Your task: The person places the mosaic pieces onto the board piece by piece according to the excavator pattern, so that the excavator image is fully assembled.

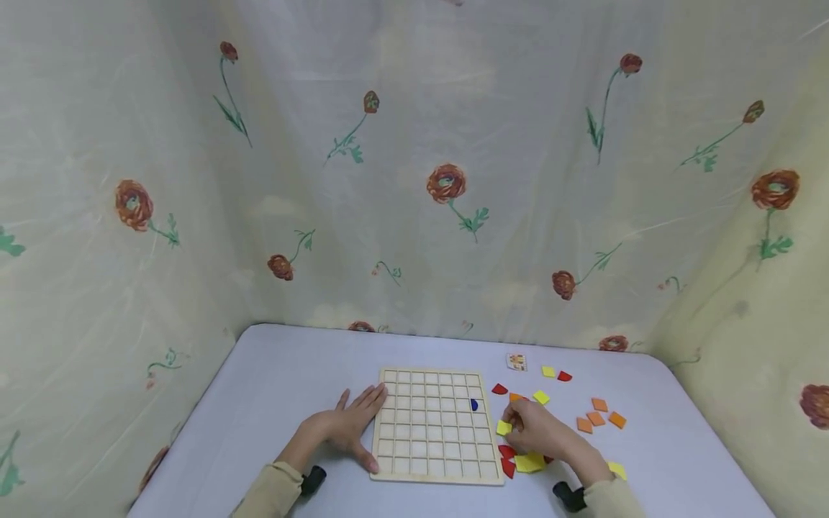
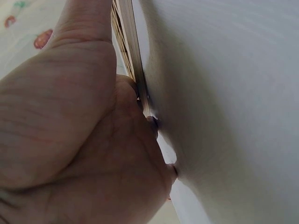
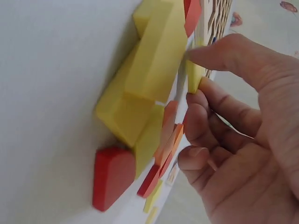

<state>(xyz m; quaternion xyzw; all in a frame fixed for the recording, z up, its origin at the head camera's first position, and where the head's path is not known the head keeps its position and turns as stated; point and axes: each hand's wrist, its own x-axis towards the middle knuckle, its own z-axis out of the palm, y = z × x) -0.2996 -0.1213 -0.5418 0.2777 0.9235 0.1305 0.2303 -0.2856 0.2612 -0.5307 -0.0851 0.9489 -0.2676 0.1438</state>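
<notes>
A pale wooden grid board (image 1: 414, 476) lies on the white table, with one dark blue half-round piece (image 1: 475, 404) in a cell near its right side. My left hand (image 1: 352, 426) rests against the board's left edge, fingers spread and thumb at the near corner. In the left wrist view the palm (image 2: 84, 126) stands beside the board's edge (image 2: 133, 51). Just right of the board, my right hand (image 1: 534, 427) pinches a yellow square tile (image 1: 504, 428) between thumb and fingers. The right wrist view shows that same yellow tile (image 3: 194, 74) at the fingertips.
Near the right hand lie yellow tiles (image 1: 529, 462) in a pile and red pieces (image 1: 508, 467). Several orange tiles (image 1: 595, 418) are farther right. A small picture card (image 1: 517, 362) lies behind, and a flowered curtain (image 1: 401, 216) hangs around the table.
</notes>
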